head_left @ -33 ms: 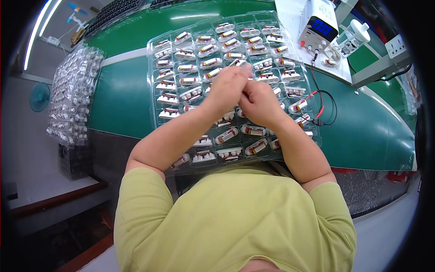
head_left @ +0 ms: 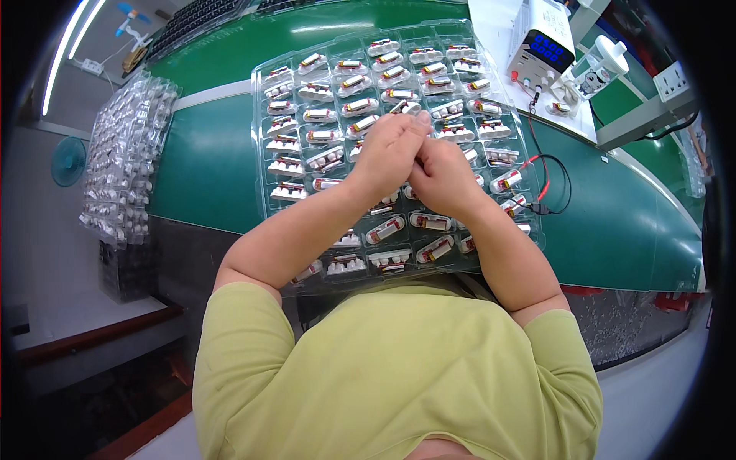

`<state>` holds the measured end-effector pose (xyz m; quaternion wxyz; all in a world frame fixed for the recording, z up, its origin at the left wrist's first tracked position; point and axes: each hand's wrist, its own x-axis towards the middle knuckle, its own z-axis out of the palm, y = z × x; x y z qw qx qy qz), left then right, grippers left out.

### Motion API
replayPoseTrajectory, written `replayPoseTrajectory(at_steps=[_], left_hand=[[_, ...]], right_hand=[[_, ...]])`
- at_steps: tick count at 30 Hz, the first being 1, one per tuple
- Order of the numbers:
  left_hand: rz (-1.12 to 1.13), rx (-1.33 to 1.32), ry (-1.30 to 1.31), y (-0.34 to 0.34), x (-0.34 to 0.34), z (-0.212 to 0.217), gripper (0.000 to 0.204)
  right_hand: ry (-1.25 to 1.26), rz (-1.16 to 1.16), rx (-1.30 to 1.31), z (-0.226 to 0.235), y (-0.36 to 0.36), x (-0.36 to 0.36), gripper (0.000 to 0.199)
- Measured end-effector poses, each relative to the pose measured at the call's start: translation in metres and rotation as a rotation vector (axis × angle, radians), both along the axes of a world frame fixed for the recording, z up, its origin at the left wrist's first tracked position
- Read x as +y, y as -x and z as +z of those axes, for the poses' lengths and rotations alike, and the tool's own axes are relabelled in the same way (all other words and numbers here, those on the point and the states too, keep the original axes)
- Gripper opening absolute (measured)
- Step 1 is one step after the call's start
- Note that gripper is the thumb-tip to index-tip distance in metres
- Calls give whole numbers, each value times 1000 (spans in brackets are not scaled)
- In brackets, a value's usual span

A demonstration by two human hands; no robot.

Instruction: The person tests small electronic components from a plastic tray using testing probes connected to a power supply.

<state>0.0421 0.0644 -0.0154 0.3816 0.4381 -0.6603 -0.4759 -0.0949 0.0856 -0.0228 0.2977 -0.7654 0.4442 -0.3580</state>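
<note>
My left hand and my right hand meet over the middle of a clear plastic tray. Both are closed, their fingers curled in and pressed together. Whatever they hold is hidden between and beneath them. The tray's compartments carry many small white parts with silver and red pieces on them, such as the white part just below my hands. Some lie flat, others stand on their side. One more such part shows right beyond my left fingers.
A power supply with a lit blue display stands at the back right. Its red and black leads run down to the tray's right edge. A clear cup is beside it. Stacked filled trays stand left of the green table.
My left hand's fingers have shifted slightly where they meet the right hand. The tray and its parts lie almost exactly as before.
</note>
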Motion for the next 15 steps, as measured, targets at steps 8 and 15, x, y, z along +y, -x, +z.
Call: replayPoseTrajectory(at_steps=[8,15], left_hand=[[453,-501,513,-73,-90,-11,35],[451,-1073,396,-117,-96,-17,21]], right_hand=[[-18,-144,-86,-2,-2,-3,15],[359,-239,-65,4,5,-5,11]])
